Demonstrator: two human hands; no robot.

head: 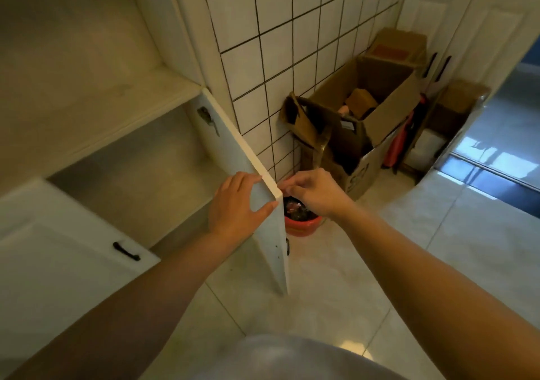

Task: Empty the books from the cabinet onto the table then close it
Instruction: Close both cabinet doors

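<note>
The top outer corner of the open cabinet door is held between both hands; the left hand is laid flat against the door's inner face, its fingers straight and spread, the thumb reaching to the edge; the right hand is set against the outer side of the same corner, its fingers curled in a pinch at the edge, though whether the edge is truly gripped or only touched cannot be told; the closing step is judged to be in hand, since the cabinet compartment behind the door is seen bare, no books being visible in it

The chief risk is judged to be a trapped finger: the left palm lies on the side that will meet the frame, so if it is not withdrawn as the door is swung shut, the fingers may be caught between door and cabinet edge; a hard push may also slam the door against its hinge; a red bin stands on the floor just beyond the door's outer face, clear of a closing swing but liable to be struck if the door is let swing wider; cardboard boxes are stacked against the tiled wall farther off; the left-hand door with its black handle is seen already closed; the table and the books are out of view
</note>
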